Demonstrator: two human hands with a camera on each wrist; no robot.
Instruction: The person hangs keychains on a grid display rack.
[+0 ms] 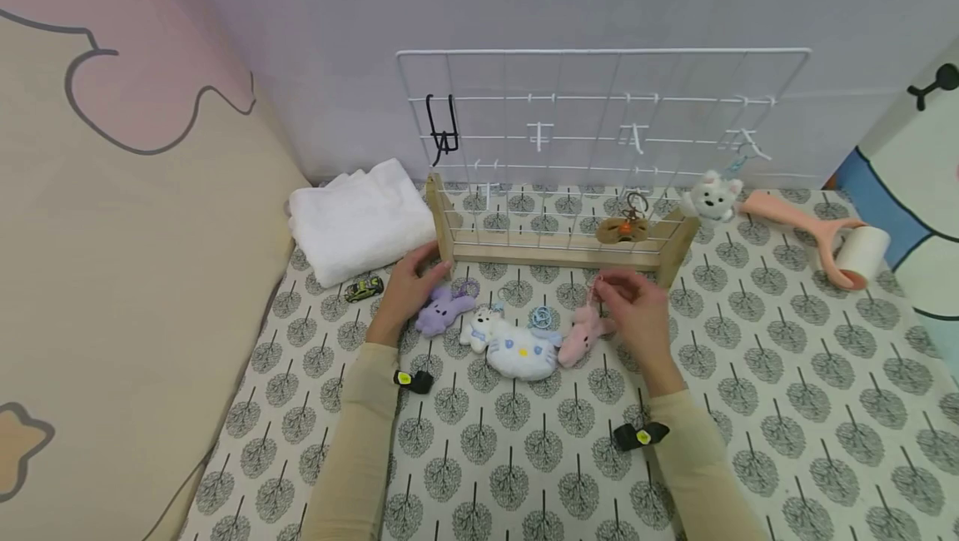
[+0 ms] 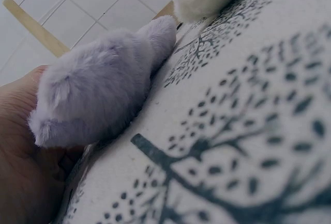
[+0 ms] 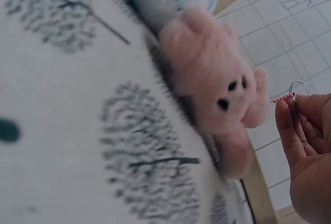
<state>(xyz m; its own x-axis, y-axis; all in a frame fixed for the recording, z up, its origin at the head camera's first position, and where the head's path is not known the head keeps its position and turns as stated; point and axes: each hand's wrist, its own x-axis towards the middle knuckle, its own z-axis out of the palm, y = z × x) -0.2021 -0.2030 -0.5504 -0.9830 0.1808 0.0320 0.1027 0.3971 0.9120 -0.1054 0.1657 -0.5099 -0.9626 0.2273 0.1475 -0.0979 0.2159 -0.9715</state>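
Note:
My right hand (image 1: 635, 308) pinches the pink beaded cord (image 3: 284, 98) of a pink plush keychain (image 1: 580, 339) between thumb and fingertips; a metal ring (image 3: 299, 85) shows above the fingers. The pink plush is below that hand, beside a white cat-face plush (image 1: 522, 352) with blue details. My left hand (image 1: 408, 287) is at the left wooden foot (image 1: 440, 225) of a white wire grid rack (image 1: 569, 137), thumb and fingers pointing at it. Close to this hand lies a purple plush keychain (image 1: 442, 312), which covers part of it in the left wrist view. A small white plush (image 1: 482, 329) lies between.
White hooks (image 1: 539, 135) and a black hook (image 1: 444, 137) sit on the grid. A white plush (image 1: 713, 196) hangs at right, a brown keychain (image 1: 623, 230) lower down. Around stand a folded white towel (image 1: 363, 216), a toy car (image 1: 364, 289) and a peach-handled lint roller (image 1: 817, 233).

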